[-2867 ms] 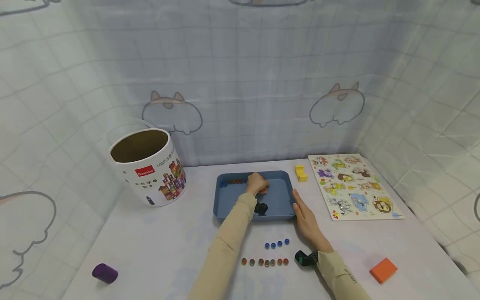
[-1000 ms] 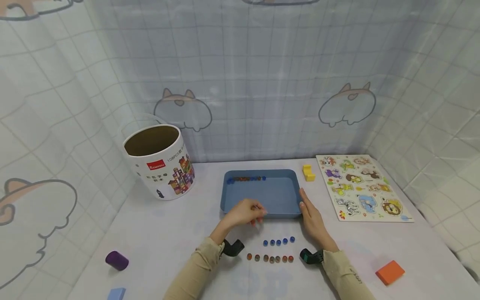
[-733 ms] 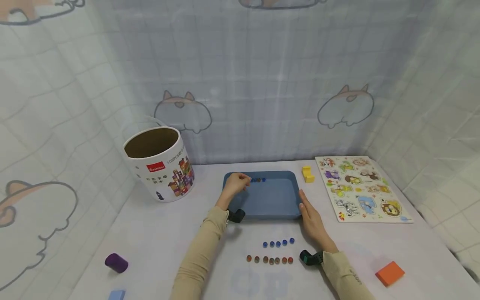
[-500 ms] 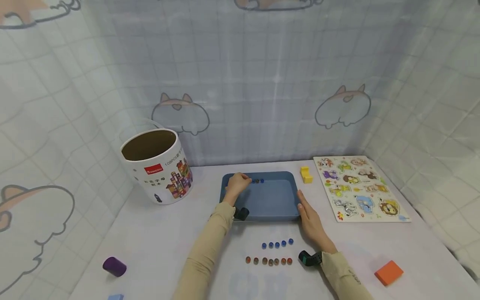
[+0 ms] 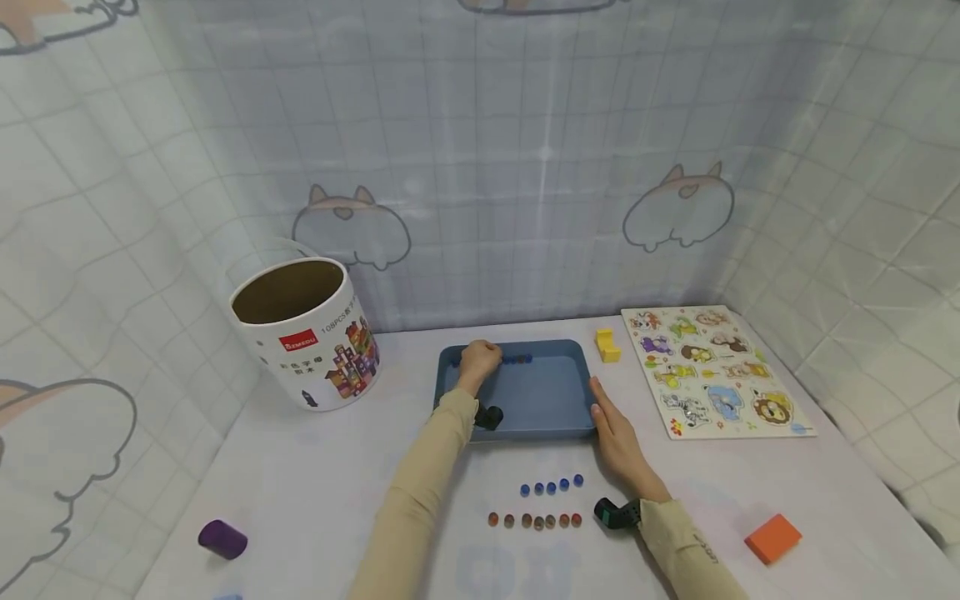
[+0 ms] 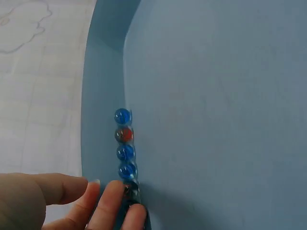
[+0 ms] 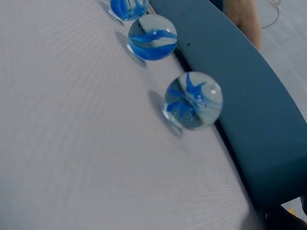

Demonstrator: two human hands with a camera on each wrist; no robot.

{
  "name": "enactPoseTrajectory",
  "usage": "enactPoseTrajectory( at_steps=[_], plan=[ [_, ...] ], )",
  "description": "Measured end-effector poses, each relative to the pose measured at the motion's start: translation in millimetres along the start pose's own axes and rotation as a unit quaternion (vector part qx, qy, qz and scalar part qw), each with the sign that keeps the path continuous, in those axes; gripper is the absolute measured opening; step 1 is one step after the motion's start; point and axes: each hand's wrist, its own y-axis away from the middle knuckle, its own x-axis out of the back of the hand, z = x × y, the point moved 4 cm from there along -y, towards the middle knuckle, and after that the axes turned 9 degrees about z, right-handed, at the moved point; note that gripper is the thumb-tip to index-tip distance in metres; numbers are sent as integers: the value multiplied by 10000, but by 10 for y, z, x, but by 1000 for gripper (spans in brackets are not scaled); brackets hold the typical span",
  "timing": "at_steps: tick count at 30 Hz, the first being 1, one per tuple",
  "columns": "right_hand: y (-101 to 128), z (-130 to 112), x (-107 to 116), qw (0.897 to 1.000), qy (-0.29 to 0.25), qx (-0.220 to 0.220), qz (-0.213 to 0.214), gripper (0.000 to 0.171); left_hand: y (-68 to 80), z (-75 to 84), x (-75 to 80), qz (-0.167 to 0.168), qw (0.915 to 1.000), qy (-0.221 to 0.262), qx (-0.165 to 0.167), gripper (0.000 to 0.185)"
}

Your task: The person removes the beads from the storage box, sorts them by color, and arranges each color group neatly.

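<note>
My left hand (image 5: pixel 481 363) is inside the back left of the blue tray (image 5: pixel 536 433). Its fingers (image 6: pixel 108 206) rest at a row of glass marbles along the tray's back wall, covering part of the row. Past the fingertips in the left wrist view lie a blue marble (image 6: pixel 127 170) and an orange-red marble (image 6: pixel 124 134). My right hand (image 5: pixel 622 437) lies with straight fingers against the tray's right side. On the table before the tray is a row of blue marbles (image 5: pixel 551 487), with a row of orange and brownish marbles (image 5: pixel 538 523) nearer to me.
A white bucket (image 5: pixel 307 346) stands left of the tray. To the right are a yellow block (image 5: pixel 607 346) and an animal puzzle board (image 5: pixel 712 375). An orange block (image 5: pixel 773 538) lies front right, a purple cylinder (image 5: pixel 222 539) front left. A patterned curtain (image 5: pixel 517 250) rises behind.
My left hand has moved from the tray's front edge to the marble row at the back. The blue row on the table has one more marble than at first. My right hand stays put.
</note>
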Motion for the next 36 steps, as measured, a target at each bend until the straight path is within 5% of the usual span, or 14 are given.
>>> enactPoseTrajectory(
  at_steps=[9,19,23,28,36],
  plan=[
    [4,21,-37,10000,-33,-7,6,49,63,255,-328,-606,9974,282,-254,25],
    [-1,14,-33,9999,-56,104,53,49,186,571,-561,-909,9934,154,-677,27],
    [-6,7,-36,9999,-76,82,31,49,252,608,-681,-1394,9896,181,-306,22],
    [-24,-12,-32,9998,-43,174,69,48,381,637,-840,-2450,9661,719,369,18],
    [-30,30,6,9999,0,124,50,48,440,718,-885,-2716,9561,1023,395,14]
  ],
)
